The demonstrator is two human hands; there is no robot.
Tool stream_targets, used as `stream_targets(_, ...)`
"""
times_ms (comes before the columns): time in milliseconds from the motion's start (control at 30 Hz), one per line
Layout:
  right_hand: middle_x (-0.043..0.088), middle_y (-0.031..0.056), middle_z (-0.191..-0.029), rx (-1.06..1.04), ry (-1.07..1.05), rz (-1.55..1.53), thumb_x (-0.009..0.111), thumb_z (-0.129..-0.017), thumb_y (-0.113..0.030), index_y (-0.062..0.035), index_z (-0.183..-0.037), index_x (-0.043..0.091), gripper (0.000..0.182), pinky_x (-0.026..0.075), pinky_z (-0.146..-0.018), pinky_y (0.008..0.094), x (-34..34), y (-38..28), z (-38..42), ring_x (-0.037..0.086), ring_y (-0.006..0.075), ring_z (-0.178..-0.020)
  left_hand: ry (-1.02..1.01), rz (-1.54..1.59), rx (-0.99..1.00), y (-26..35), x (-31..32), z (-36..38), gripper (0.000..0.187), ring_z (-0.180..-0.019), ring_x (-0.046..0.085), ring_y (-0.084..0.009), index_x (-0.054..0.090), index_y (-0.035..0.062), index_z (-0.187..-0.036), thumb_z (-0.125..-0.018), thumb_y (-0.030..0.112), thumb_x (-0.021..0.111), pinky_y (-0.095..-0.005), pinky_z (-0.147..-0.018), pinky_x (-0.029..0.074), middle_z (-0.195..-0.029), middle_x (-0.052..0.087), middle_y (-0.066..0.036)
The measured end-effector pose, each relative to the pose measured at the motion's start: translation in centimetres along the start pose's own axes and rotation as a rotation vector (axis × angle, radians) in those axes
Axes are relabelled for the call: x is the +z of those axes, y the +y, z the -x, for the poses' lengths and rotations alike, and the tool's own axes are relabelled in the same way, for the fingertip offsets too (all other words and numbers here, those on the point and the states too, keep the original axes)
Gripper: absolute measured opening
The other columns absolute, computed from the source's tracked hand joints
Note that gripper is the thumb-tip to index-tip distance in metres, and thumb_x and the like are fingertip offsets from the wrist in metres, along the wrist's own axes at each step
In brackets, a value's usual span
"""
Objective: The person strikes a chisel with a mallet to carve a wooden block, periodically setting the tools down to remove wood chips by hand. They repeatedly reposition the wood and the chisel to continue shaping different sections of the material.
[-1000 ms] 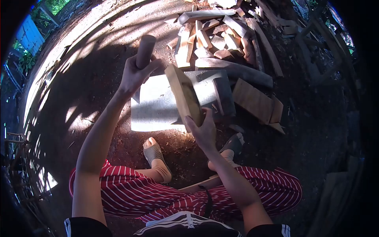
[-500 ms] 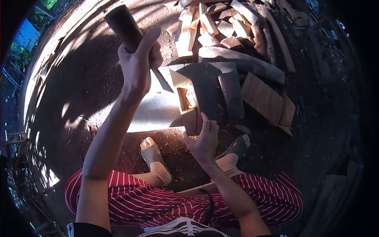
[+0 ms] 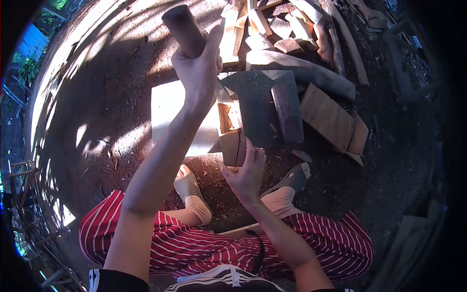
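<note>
Raised above the work area, my left hand [image 3: 198,65] is closed round a dark cylindrical tool [image 3: 185,31], whose thick end points up and to the left. The rest of the tool is hidden by the hand. A wooden block [image 3: 232,148] with a pale, rough hollow in its upper part and a dark crack line lies over a flat board [image 3: 260,107]. My right hand [image 3: 245,175] grips the block's near end, with thumb on the left and fingers along the right side.
A dark wood piece [image 3: 287,114] rests on the board's right side. Further right lies a brown plank [image 3: 327,117]. Behind the board are a long curved log [image 3: 301,70] and a heap of split wood [image 3: 260,22]. My feet [image 3: 189,187] are just below the board.
My left hand has moved right with the tool, nearer to above the block. The block has turned slightly more upright in view, with my right hand still on it.
</note>
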State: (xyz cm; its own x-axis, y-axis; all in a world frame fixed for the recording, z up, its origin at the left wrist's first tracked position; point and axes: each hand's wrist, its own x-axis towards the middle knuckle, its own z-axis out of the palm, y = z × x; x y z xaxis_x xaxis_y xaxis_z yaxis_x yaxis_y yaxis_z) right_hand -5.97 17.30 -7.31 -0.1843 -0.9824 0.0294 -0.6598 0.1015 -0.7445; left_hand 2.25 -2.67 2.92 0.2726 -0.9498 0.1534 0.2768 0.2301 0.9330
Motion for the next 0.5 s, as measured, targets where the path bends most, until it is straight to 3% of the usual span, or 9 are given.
stream_targets(100, 0.044, 0.0158, -0.108, -0.009, -0.015, 0.035, 0.079, -0.068, -0.032, -0.0034, -0.133, 0.038, 0.082, 0.04, -0.086, 0.0426, -0.4, 0.3, 0.3, 0.046, 0.0315, -0.1, 0.05, -0.004, 0.031, -0.7, 0.1, 0.4, 0.027, -0.042, 0.043, -0.0035, 0.056, 0.0076, -0.064, -0.081, 0.019, 0.074, -0.0205, -0.041, 0.032, -0.051, 0.048, 0.004)
stream_targets(200, 0.044, 0.0159, -0.111, -0.093, 0.007, 0.058, 0.075, -0.073, -0.034, -0.0034, -0.132, 0.039, 0.075, 0.039, -0.086, 0.0439, -1.8, 1.3, -0.6, 0.046, 0.0317, -0.102, 0.054, 0.01, 0.065, -1.2, -0.2, 0.4, 0.027, -0.044, 0.042, -0.0025, 0.055, 0.0077, -0.065, -0.082, 0.019, 0.073, -0.0204, -0.042, 0.031, -0.053, 0.048, 0.005)
stream_targets(300, 0.044, 0.0157, -0.117, -0.171, 0.203, 0.269, 0.071, -0.077, -0.032, -0.0035, -0.131, 0.041, 0.068, 0.037, -0.086, 0.0469, -4.0, 2.9, -3.1, 0.045, 0.0317, -0.106, 0.074, 0.005, 0.101, -0.9, 0.1, 0.3, 0.028, -0.048, 0.042, -0.002, 0.055, 0.0068, -0.066, -0.082, 0.02, 0.073, -0.021, -0.044, 0.031, -0.056, 0.05, 0.005)
stream_targets(500, 0.042, 0.0123, -0.122, -0.051, 0.237, 0.509, 0.068, -0.079, -0.031, -0.005, -0.131, 0.041, 0.064, 0.037, -0.087, 0.0484, -5.9, 5.1, -6.8, 0.044, 0.0304, -0.111, 0.094, -0.077, 0.104, -1.3, 0.7, 0.2, 0.027, -0.054, 0.042, -0.0025, 0.055, 0.004, -0.068, -0.081, 0.021, 0.072, -0.0229, -0.049, 0.033, -0.06, 0.051, 0.004)
